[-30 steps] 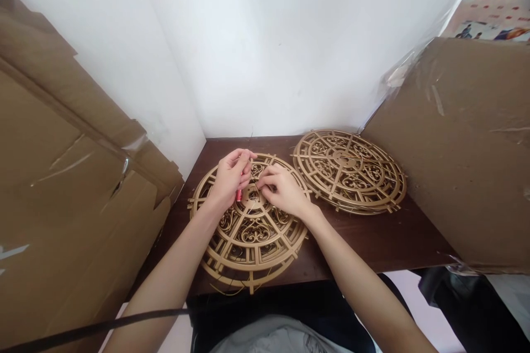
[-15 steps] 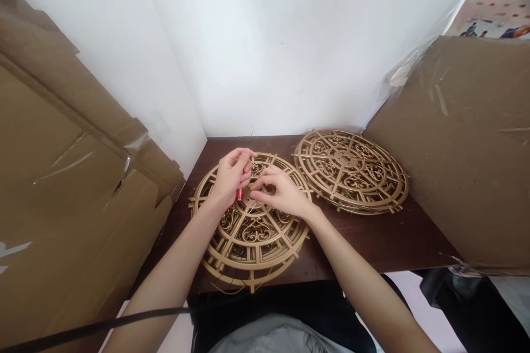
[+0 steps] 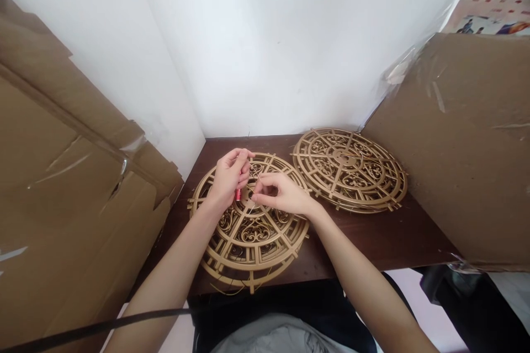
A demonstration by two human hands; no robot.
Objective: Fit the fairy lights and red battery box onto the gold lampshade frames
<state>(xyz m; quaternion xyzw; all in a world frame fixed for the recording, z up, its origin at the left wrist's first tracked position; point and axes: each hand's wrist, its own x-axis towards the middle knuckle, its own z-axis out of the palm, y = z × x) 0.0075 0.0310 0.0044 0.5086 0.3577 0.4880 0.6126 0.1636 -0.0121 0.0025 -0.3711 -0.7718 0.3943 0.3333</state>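
My left hand [image 3: 230, 176] is closed around a small shiny red cylinder [image 3: 238, 194], whose lower end sticks out under the curled fingers. Thumb and forefinger of that hand are pressed together above it. My right hand [image 3: 279, 194] is closed in a pinch close by, over the hub of a round gold openwork panel [image 3: 256, 253]. Whatever the right fingertips grip is too small to make out; a thin pale strand shows just below them. The panel lies flat on other similar panels, with scrollwork between its spokes.
A second stack of round gold panels [image 3: 348, 171] lies to the right on the dark brown table [image 3: 385, 237]. Cardboard stands at the left [image 3: 83, 176] and right [image 3: 467, 160], with a white wall [image 3: 281, 55] behind. A dark strap crosses the lower left.
My right hand has shifted very slightly, its fingers still pinched. The left hand keeps its hold on the red cylinder. The view has moved a little.
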